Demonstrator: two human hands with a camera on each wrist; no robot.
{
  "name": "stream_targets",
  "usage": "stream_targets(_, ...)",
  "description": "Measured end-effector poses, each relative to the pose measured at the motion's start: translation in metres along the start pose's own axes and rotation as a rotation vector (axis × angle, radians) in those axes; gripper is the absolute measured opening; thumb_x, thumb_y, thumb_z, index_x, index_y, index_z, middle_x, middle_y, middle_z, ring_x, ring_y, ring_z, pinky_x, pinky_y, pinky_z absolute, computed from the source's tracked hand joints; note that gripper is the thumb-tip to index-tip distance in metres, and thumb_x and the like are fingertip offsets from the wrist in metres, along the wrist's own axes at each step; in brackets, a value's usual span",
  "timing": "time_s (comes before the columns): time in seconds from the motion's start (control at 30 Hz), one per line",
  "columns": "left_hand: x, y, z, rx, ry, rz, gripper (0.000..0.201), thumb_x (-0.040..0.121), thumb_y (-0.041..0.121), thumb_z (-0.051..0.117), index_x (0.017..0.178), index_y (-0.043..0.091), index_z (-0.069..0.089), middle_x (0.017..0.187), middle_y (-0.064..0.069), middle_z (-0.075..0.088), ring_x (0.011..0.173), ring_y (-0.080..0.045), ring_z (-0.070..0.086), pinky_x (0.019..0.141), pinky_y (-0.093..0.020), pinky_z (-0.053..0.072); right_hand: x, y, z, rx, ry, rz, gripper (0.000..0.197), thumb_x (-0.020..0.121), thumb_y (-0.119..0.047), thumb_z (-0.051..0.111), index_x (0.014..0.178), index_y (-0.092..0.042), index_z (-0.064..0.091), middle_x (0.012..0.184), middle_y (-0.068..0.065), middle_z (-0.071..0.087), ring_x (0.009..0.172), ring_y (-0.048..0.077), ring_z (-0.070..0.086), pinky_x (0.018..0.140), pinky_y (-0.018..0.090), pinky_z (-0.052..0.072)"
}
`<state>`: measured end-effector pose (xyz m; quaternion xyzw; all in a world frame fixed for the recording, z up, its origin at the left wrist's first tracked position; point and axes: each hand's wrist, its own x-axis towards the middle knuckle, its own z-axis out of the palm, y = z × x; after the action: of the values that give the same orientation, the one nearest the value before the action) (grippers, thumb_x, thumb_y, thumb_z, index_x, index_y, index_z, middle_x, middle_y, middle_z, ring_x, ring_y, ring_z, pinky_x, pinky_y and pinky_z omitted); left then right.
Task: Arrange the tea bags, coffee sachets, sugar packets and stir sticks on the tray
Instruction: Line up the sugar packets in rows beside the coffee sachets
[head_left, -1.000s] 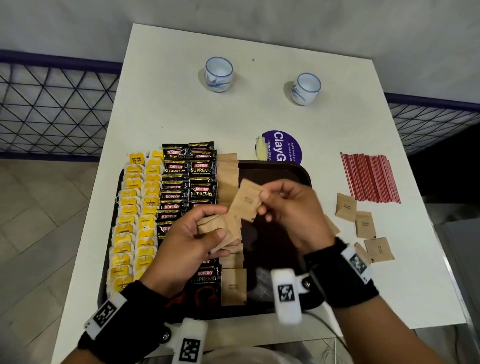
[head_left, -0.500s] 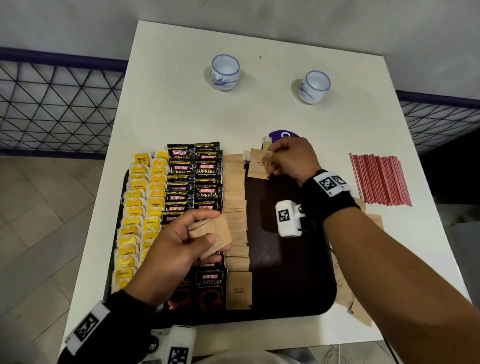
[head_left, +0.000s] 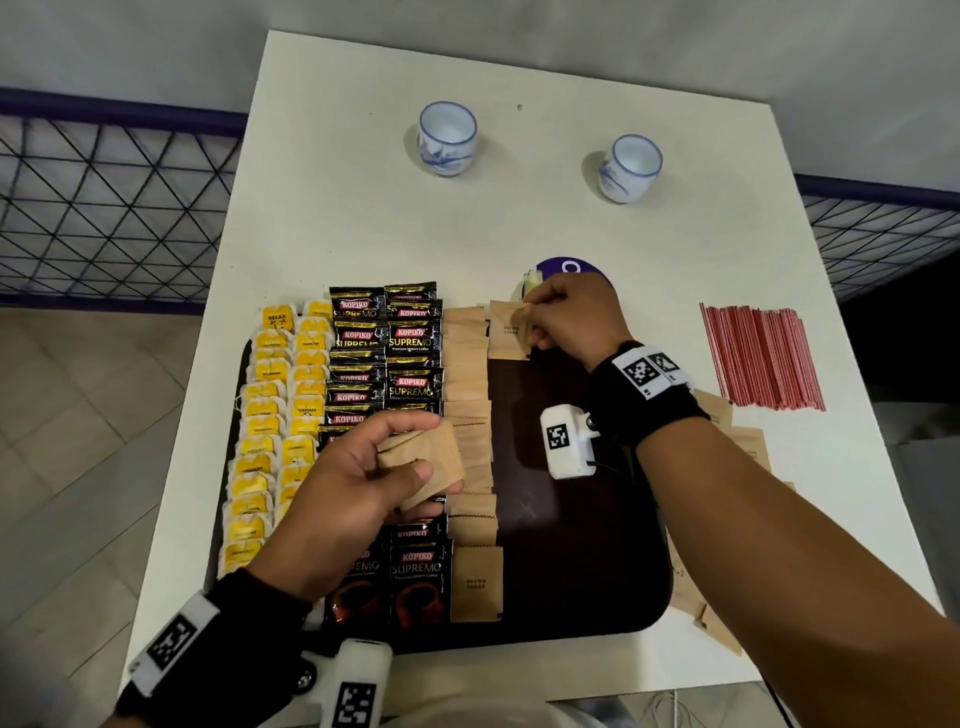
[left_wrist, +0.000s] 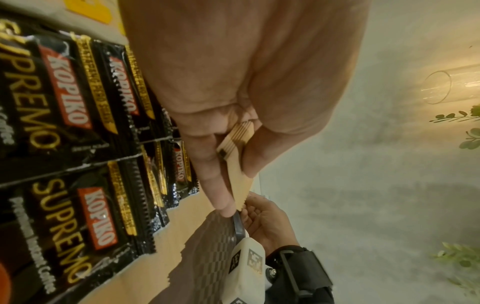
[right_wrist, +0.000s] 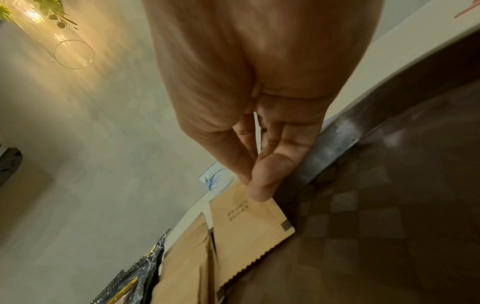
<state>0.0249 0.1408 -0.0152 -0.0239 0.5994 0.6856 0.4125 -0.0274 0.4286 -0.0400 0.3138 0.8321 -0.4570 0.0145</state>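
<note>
A dark tray (head_left: 582, 545) holds yellow tea bags (head_left: 275, 421), black coffee sachets (head_left: 384, 353) and a column of brown sugar packets (head_left: 470, 410). My right hand (head_left: 563, 322) pinches one sugar packet (head_left: 506, 332) (right_wrist: 249, 224) at the tray's far edge, beside the top of that column. My left hand (head_left: 363, 478) grips a small stack of sugar packets (head_left: 426, 460) (left_wrist: 235, 142) above the coffee sachets. Red stir sticks (head_left: 761, 356) lie on the table to the right of the tray.
Two white-and-blue cups (head_left: 447, 136) (head_left: 628, 167) stand at the back of the white table (head_left: 363, 208). Loose sugar packets (head_left: 748, 441) lie right of the tray, partly behind my right forearm. A purple round sticker (head_left: 576, 267) sits behind the tray. A wire fence (head_left: 104, 208) is at the left.
My right hand carried one sugar packet from the left hand's stack to the tray's far edge and lowered it there. The left hand stayed in place with its stack.
</note>
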Motion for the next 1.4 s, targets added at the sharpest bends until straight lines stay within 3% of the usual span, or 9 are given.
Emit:
stream_targets(0.33, 0.004, 0.001, 0.006, 0.025, 0.0, 0.018, 0.039, 0.094, -0.011, 0.056, 0.12, 0.016, 0.066, 0.12, -0.01, 0.068, 0.092, -0.034, 0.077, 0.07, -0.038, 0.065, -0.002, 0.002, 0.002, 0.027, 0.002, -0.024, 0.014, 0.08, 0.0, 0.063, 0.081, -0.014, 0.067, 0.063, 0.007, 0.072, 0.059, 0.028, 0.072, 0.062, 0.039, 0.063)
stream_targets(0.47, 0.004, -0.001, 0.006, 0.032, -0.001, 0.028, 0.039, 0.094, -0.01, 0.057, 0.12, 0.017, 0.067, 0.119, -0.009, 0.069, 0.093, -0.032, 0.077, 0.07, -0.038, 0.065, -0.005, 0.003, 0.001, 0.053, -0.004, -0.011, 0.014, 0.081, 0.001, 0.064, 0.084, -0.013, 0.066, 0.058, 0.003, 0.07, 0.052, 0.02, 0.069, 0.061, 0.035, 0.062)
stream_targets(0.67, 0.009, -0.003, 0.011, 0.03, 0.017, 0.062, 0.042, 0.093, -0.008, 0.061, 0.118, 0.025, 0.07, 0.118, -0.006, 0.07, 0.096, -0.03, 0.075, 0.065, -0.036, 0.064, -0.015, 0.002, -0.009, 0.109, 0.059, 0.016, 0.017, 0.084, -0.01, 0.071, 0.1, -0.008, 0.066, 0.071, 0.004, 0.071, 0.058, 0.02, 0.072, 0.063, 0.033, 0.063)
stream_targets(0.73, 0.012, -0.002, 0.013, 0.039, 0.034, 0.09, 0.044, 0.092, -0.006, 0.063, 0.12, 0.028, 0.07, 0.117, -0.003, 0.071, 0.097, -0.028, 0.074, 0.064, -0.034, 0.063, -0.027, 0.001, -0.013, 0.152, 0.062, 0.003, 0.015, 0.085, -0.011, 0.071, 0.099, -0.007, 0.066, 0.074, 0.004, 0.069, 0.059, 0.021, 0.072, 0.061, 0.033, 0.062)
stream_targets(0.87, 0.018, 0.003, 0.022, 0.057, 0.053, 0.151, 0.042, 0.093, -0.003, 0.064, 0.121, 0.028, 0.07, 0.11, 0.002, 0.075, 0.093, -0.019, 0.072, 0.065, -0.03, 0.06, -0.065, 0.004, -0.016, 0.241, -0.038, 0.003, 0.009, 0.087, -0.013, 0.074, 0.091, -0.008, 0.068, 0.072, 0.005, 0.069, 0.059, 0.02, 0.069, 0.051, 0.029, 0.054)
stream_targets(1.03, 0.025, 0.005, 0.036, 0.016, 0.099, 0.18, 0.036, 0.088, 0.001, 0.07, 0.114, 0.027, 0.073, 0.107, -0.002, 0.076, 0.09, -0.023, 0.075, 0.063, -0.031, 0.061, -0.116, 0.01, -0.011, 0.469, -0.267, 0.009, 0.011, 0.084, -0.005, 0.077, 0.091, -0.006, 0.068, 0.072, 0.003, 0.067, 0.059, 0.023, 0.066, 0.045, 0.028, 0.047)
stream_targets(1.13, 0.026, 0.004, 0.045, -0.013, 0.138, 0.178, 0.035, 0.082, 0.002, 0.075, 0.11, 0.023, 0.073, 0.102, -0.001, 0.077, 0.086, -0.022, 0.076, 0.066, -0.035, 0.064, -0.134, 0.01, -0.005, 0.531, -0.364, -0.002, 0.018, 0.084, -0.002, 0.076, 0.097, 0.004, 0.065, 0.08, 0.01, 0.067, 0.061, 0.023, 0.067, 0.045, 0.026, 0.048)
stream_targets(1.3, 0.025, 0.003, 0.055, -0.03, 0.198, 0.181, 0.032, 0.07, 0.015, 0.079, 0.101, 0.016, 0.073, 0.097, -0.002, 0.078, 0.083, -0.022, 0.077, 0.065, -0.035, 0.064, -0.138, 0.01, 0.001, 0.589, -0.305, 0.001, 0.01, 0.085, 0.004, 0.073, 0.089, 0.001, 0.065, 0.073, 0.011, 0.068, 0.057, 0.018, 0.065, 0.046, 0.023, 0.048)
stream_targets(1.4, 0.024, 0.002, 0.053, -0.066, 0.16, 0.119, 0.021, 0.084, 0.01, 0.072, 0.105, 0.014, 0.072, 0.097, -0.008, 0.078, 0.084, -0.027, 0.078, 0.068, -0.038, 0.064, -0.136, 0.011, 0.0, 0.588, -0.245, 0.017, 0.01, 0.085, 0.003, 0.073, 0.087, -0.002, 0.065, 0.073, 0.013, 0.068, 0.057, 0.019, 0.064, 0.045, 0.024, 0.047)
